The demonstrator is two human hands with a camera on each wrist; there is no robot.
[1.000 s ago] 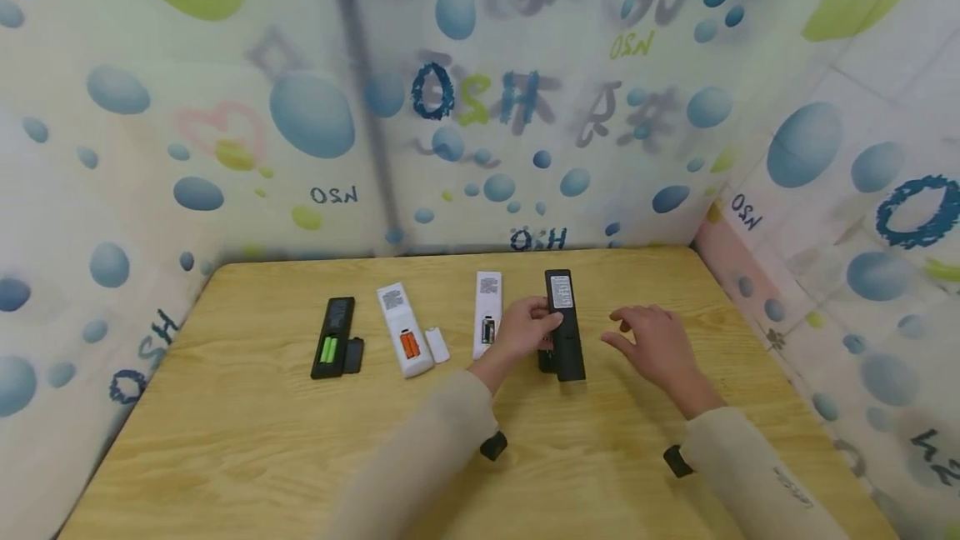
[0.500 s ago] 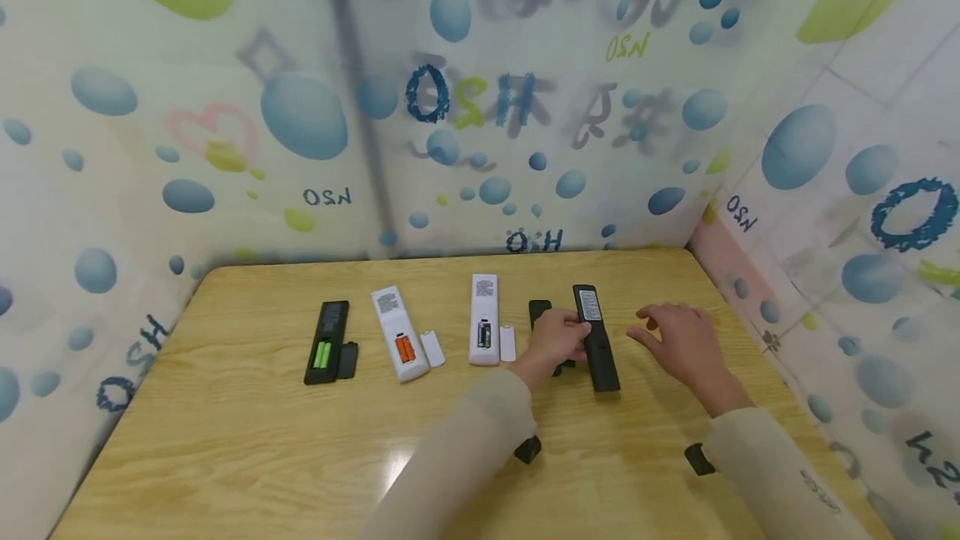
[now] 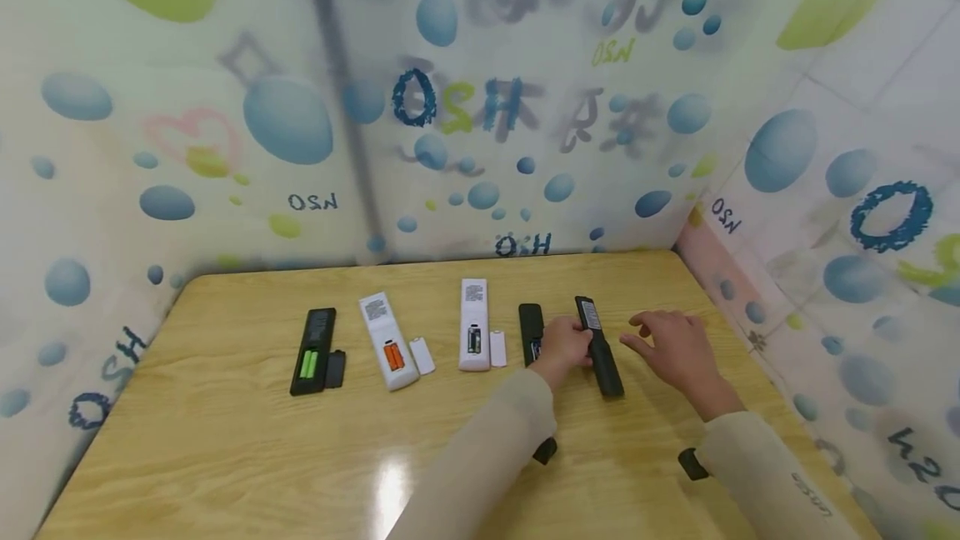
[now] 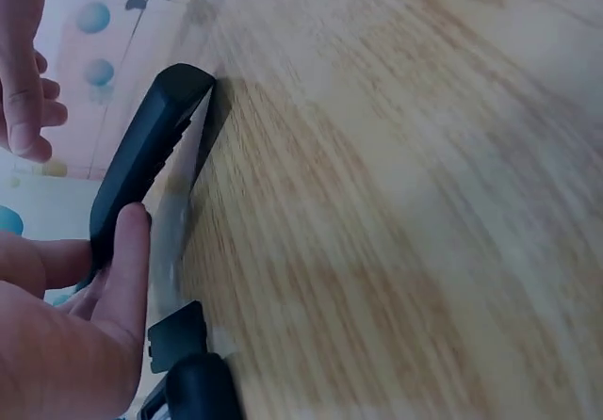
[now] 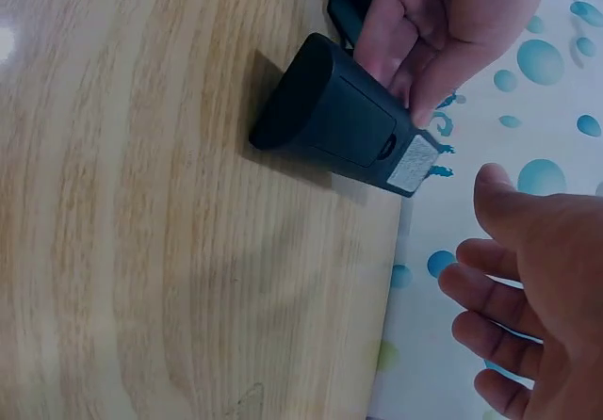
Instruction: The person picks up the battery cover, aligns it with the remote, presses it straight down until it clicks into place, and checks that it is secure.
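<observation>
My left hand (image 3: 566, 344) grips a black remote control (image 3: 606, 369) by its left edge, with the back facing up. In the right wrist view its battery cover (image 5: 353, 119) is fitted and a pale label (image 5: 415, 163) shows. One end of that remote is at the table while the other tilts up. A second black remote (image 3: 531, 322) lies just left, its battery bay open and partly hidden behind my left hand. A loose black cover (image 4: 177, 335) lies beside it in the left wrist view. My right hand (image 3: 675, 348) hovers to the right, fingers loosely bent, holding nothing.
Further left on the wooden table (image 3: 247, 457) lie a white remote (image 3: 474, 307), another white remote (image 3: 381, 323) with orange batteries (image 3: 393, 355), and a black remote (image 3: 318, 327) with green batteries (image 3: 308, 364). Their covers lie beside them. A patterned curtain (image 3: 420, 215) stands behind the table.
My left hand has carried the black remote rightward, away from the second black remote, which has come into view. My right hand has shifted slightly right and stays empty.
</observation>
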